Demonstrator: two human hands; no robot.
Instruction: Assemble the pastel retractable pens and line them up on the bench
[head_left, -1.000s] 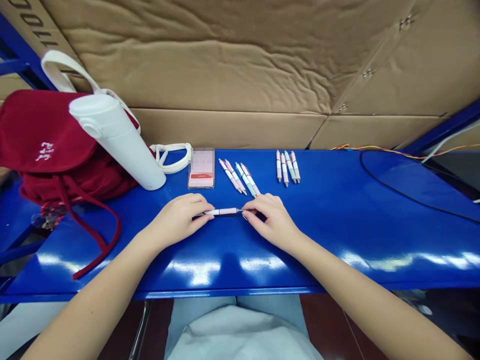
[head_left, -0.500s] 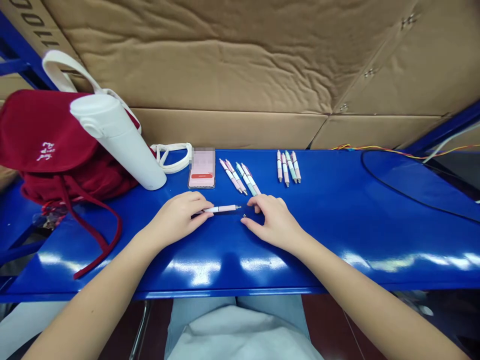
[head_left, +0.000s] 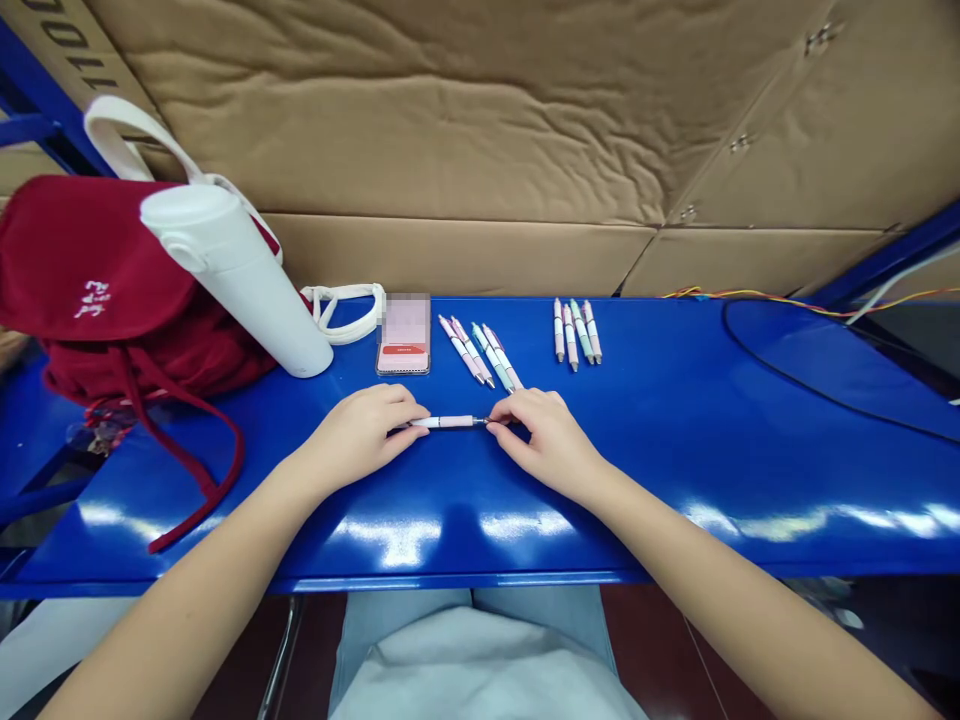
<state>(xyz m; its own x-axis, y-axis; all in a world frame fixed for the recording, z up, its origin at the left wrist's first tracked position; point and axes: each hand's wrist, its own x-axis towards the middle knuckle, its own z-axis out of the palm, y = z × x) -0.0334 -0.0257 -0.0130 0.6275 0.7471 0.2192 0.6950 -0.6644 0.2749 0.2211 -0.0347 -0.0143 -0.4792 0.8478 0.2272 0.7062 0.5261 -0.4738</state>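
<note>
A pink and white pen [head_left: 448, 422] lies horizontally between my two hands, just above the blue table [head_left: 675, 450]. My left hand [head_left: 364, 432] is closed on the pen's left end. At the pen's right tip, my right hand [head_left: 544, 432] pinches a small metal part that is too small to name. Behind my hands lie two groups of pens: several slanted ones [head_left: 480, 353] and several straighter ones [head_left: 574, 331] to their right.
A phone [head_left: 404, 335] lies behind my left hand. A white bottle [head_left: 236, 275] with a strap leans against a red bag [head_left: 97, 290] at the left. Cardboard [head_left: 480, 130] walls the back. A dark cable [head_left: 810, 385] and coloured wires [head_left: 750, 297] run at the right.
Half a second ago my right hand had come away from the pen tip with a small part near its fingers. It is back at the tip now. My left hand kept its hold.
</note>
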